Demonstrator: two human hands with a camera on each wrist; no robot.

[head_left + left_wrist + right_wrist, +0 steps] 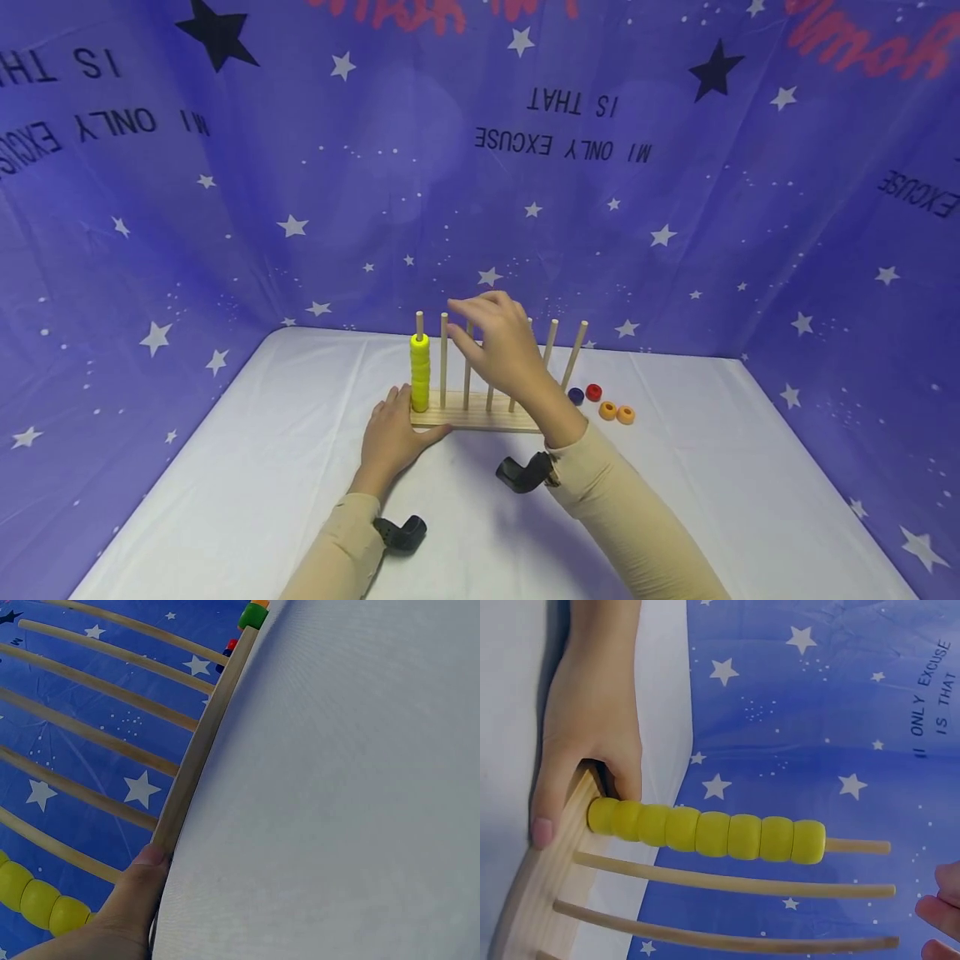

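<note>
Right hand (pixel 504 342) is hovering mid-frame, fingers loosely spread and holding nothing, just above the upright bare dowels (pixel 444 360) of the wooden peg rack (pixel 472 414). Left hand (pixel 392 437) is bracing the rack's left end, thumb curled on the base beside the yellow bead stack (pixel 420 373).

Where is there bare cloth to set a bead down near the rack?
Bare: the white tablecloth left of the left hand, and the near-right stretch below the loose beads. Crowded: around the wooden rack, where both hands work, the right hand among the pegs.
</note>
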